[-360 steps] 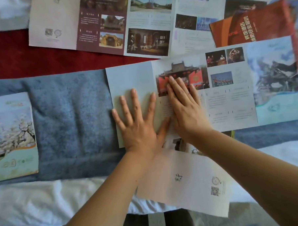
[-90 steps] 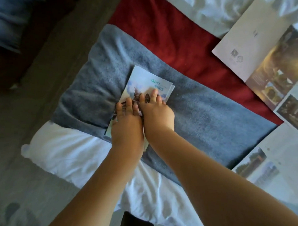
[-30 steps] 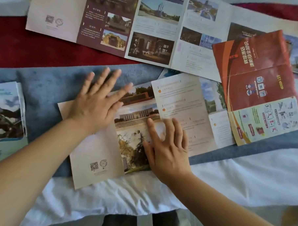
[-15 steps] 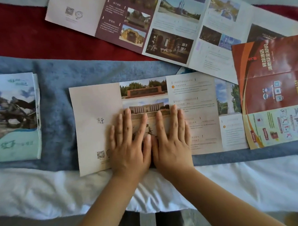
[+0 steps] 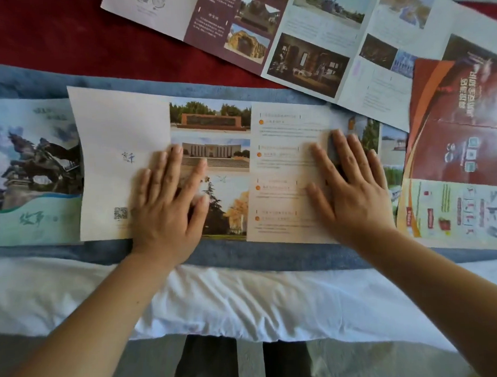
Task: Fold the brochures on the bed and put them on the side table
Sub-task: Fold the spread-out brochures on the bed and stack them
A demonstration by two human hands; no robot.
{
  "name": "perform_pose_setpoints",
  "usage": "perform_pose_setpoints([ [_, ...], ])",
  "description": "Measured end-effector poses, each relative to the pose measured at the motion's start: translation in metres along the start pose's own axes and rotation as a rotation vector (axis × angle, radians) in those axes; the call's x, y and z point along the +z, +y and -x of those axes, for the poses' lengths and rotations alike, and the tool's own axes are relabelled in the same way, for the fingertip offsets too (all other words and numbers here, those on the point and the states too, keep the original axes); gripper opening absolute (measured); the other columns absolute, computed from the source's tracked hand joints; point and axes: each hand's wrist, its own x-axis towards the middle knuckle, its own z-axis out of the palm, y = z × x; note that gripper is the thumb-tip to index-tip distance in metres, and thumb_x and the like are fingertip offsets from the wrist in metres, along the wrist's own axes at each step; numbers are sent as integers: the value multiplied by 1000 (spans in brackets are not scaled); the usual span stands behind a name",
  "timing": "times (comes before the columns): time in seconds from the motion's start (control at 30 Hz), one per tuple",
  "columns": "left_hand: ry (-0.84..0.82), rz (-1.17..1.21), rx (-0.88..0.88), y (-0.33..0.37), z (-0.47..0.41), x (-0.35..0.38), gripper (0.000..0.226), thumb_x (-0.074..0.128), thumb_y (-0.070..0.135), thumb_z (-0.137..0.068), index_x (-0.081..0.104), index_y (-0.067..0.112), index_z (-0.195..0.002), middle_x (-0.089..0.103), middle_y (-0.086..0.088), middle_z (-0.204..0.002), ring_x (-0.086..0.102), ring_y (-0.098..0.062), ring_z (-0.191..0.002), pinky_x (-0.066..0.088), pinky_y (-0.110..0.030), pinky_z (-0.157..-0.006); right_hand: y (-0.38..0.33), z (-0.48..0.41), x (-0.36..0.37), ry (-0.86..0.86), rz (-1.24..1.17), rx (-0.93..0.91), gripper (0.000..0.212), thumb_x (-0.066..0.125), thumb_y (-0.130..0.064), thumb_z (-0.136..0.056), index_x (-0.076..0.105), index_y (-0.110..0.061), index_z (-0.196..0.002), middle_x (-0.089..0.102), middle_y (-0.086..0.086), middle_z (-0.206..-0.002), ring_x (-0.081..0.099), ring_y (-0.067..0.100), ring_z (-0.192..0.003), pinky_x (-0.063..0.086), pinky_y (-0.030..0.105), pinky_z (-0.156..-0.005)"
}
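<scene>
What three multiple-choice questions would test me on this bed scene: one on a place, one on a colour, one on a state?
1. Where does the folded brochure with the horse-statue cover lie?
A. Left of the open cream paper brochure
B. On the floor
C. On the red cloth

2. What colour is the fluffy cloth beneath the open brochure?
A. Green
B. Blue
C. Yellow

3. What are the left hand and right hand doing?
A. Pinching a corner
B. Hanging idle
C. Pressing flat on the open brochure

Answers: 1 A, it sits at the cream sheet's left edge. 2 B, blue shows all around the sheet. 3 C, both lie on it with straight, spread fingers.
</scene>
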Motion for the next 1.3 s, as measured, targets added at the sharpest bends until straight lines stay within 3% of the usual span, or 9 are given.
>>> perform_pose_setpoints([
  [0.13, -11, 19, 19, -4, -2, -2, 62, 27, 51, -105, 16, 33, -163, -1, -5, -172, -3, -25, -159, 6, -53, -127, -3, 1, 7, 82, -42, -1, 67, 23, -60, -105, 8, -34, -164, -2, 2, -173, -5, 21, -159, 4, 48, -129],
  [0.33, -25, -12, -223, -42, -18, -16, 76, 17, 72, -97, -5, 39, -162, -14, -7, -171, -10, -25, -158, -2, -53, -127, -5, 1, 15, 145, -70, -6, 67, 23, -59, -104, 15, -30, -164, 5, 4, -173, 0, 25, -159, 6, 50, -128],
  [0.53, -10, 44, -199, -48, -25, -16, 87, 14, 80, -92, -3, 33, -163, -7, -7, -172, -5, -26, -159, 2, -57, -126, -4, 0, 17, 159, -66, -12, 66, 25, -56, -105, 17, -28, -164, 6, 6, -172, 1, 26, -159, 10, 54, -127],
  [0.77, -18, 200, -188, -37, -26, -21, 106, 6, 89, -84, -1, 19, -164, -5, -3, -172, -8, -18, -158, -1, -51, -127, -6, 0, 15, 118, -55, -69, 67, 28, -54, -106, 12, -28, -165, 1, 5, -173, -3, 26, -159, 8, 54, -128],
  [1.03, -114, 218, -122, -1, -27, -27, 108, 2, 94, -79, -8, 26, -164, -18, -2, -170, -19, -22, -156, -12, -50, -125, -13, 0, 8, 46, -45, -60, 64, 24, -53, -106, 7, -32, -165, -6, 5, -173, -9, 25, -159, 5, 54, -128],
  [1.2, -111, 99, -166, 0, -25, -16, 111, 6, 97, -78, -12, 28, -163, -22, -1, -169, -22, -22, -156, -13, -49, -125, -55, 10, -18, 133, -554, -10, 59, 26, -33, -108, 11, -33, -164, 1, -1, -173, -6, 21, -159, 0, 54, -128],
  [1.3, -103, 91, -174, 1, -25, -15, 113, 5, 98, -76, -12, 27, -163, -21, -2, -170, -21, -24, -156, -12, -50, -125, -85, 14, -30, 116, -641, -38, 58, 21, -44, -108, 11, -36, -164, 2, -6, -173, -4, 17, -159, -1, 52, -128],
])
